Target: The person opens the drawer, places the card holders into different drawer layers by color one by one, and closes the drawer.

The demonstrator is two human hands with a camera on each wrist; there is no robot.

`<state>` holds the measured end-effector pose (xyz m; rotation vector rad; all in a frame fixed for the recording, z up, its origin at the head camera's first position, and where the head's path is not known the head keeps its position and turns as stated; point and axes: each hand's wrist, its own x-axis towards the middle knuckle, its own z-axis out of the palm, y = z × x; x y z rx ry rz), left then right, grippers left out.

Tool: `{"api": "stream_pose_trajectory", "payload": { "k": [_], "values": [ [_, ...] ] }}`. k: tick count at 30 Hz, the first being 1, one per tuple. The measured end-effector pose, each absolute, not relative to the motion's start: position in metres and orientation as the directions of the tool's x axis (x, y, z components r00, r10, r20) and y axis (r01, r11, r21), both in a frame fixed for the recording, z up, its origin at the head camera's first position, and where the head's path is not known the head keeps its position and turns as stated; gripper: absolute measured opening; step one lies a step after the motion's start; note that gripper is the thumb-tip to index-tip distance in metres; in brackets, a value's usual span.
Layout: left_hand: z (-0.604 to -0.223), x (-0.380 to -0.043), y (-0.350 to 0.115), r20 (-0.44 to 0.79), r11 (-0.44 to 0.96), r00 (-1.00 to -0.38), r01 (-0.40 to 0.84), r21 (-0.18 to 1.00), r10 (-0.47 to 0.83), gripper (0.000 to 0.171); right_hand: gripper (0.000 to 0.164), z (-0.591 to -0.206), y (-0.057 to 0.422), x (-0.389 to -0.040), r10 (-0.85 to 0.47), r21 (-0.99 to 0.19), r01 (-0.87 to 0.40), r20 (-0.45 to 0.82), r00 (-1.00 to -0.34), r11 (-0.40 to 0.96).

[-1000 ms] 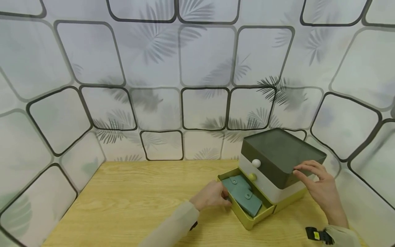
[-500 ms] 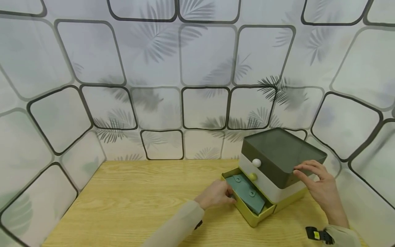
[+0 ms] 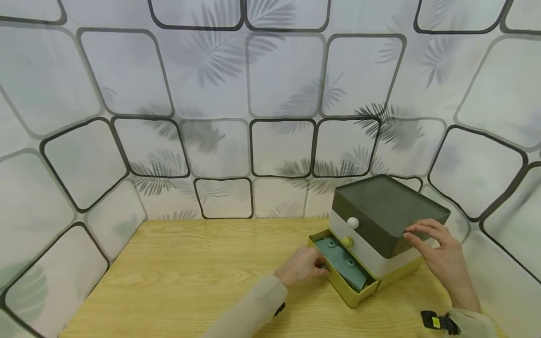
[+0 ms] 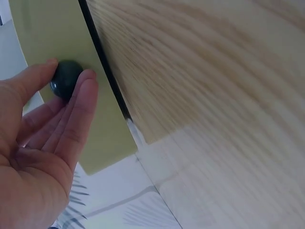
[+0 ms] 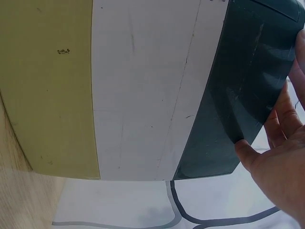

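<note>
A small stacked drawer box has a dark green top tier, a white middle and a yellow bottom. Its yellow bottom drawer stands partly pulled out. Inside lie teal snap-button pouches, partly hidden under the tier above. My left hand is at the drawer's front and pinches its round dark green knob between thumb and fingers. At the box's upper near corner, my right hand grips the dark green tier, thumb on the side wall and fingers at the top edge.
The box stands on a light wood table, toward its right side. A white knob and a yellow-green knob stick out above the open drawer. Patterned wall covering surrounds the table at the back and sides.
My left hand has moved right toward the box, and the yellow drawer has slid further in, so less of the pouches shows. The right hand has kept its place on the box.
</note>
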<state>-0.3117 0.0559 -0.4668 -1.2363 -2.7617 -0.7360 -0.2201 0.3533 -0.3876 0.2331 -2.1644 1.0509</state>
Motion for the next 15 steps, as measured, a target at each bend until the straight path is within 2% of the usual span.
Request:
{"api": "stream_pose_trajectory", "payload": {
  "k": [4, 11, 15],
  "values": [
    [-0.468, -0.309, 0.063, 0.226, 0.585, -0.702, 0.696, 0.416, 0.675, 0.031, 0.014, -0.388, 0.354, -0.218, 0.144, -0.628, -0.424, 0.652, -0.745, 0.653],
    [-0.469, -0.310, 0.074, 0.256, 0.569, -0.747, 0.643, 0.513, 0.614, 0.007, 0.015, -0.389, 0.354, -0.221, 0.138, -0.606, -0.458, 0.687, -0.713, 0.651],
    [-0.472, -0.312, 0.079, 0.264, 0.552, -0.753, 0.632, 0.544, 0.602, 0.010, 0.015, -0.389, 0.354, -0.222, 0.132, -0.600, -0.465, 0.693, -0.709, 0.651]
  ]
}}
